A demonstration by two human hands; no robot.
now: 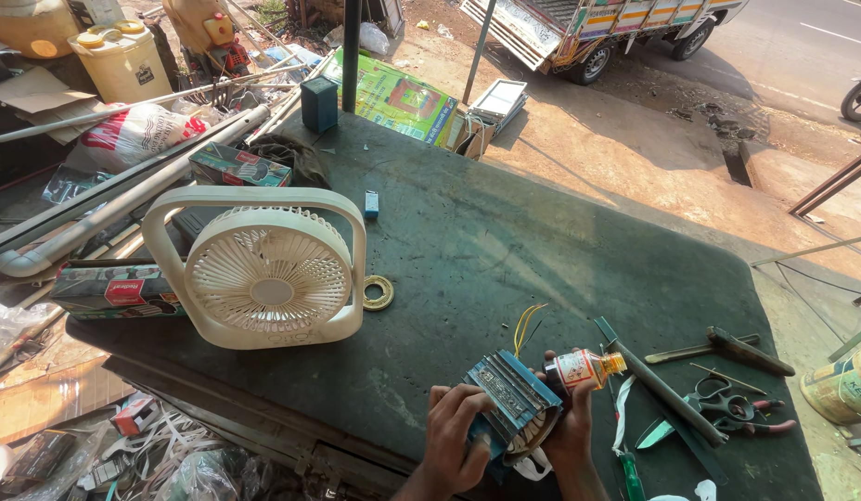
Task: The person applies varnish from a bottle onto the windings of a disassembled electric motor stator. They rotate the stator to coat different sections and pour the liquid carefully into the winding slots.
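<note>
Low in the frame, just right of centre, I see my left hand [456, 436] with its fingers curled around the near side of a blue-wrapped motor block [512, 405], gripping it firmly. My right hand [568, 429] comes up from below on the other side, supporting the block while its fingers pinch a small bottle [584, 367] with an orange cap and a pale label, tilted sideways just above the block. Yellow wires [525, 325] rise from the block's top. Everything sits over a dark green table [505, 232] that fills the middle of the picture. To the right lie a long dark bar [658, 390], scissors [727, 405] and a red-handled cutter [760, 429], close together near the table's right edge. Left of centre stands a cream table fan [268, 269], facing me, with a small yellow tape ring [378, 292] just beside it. A truck [588, 32] is parked at the top of the frame.
</note>
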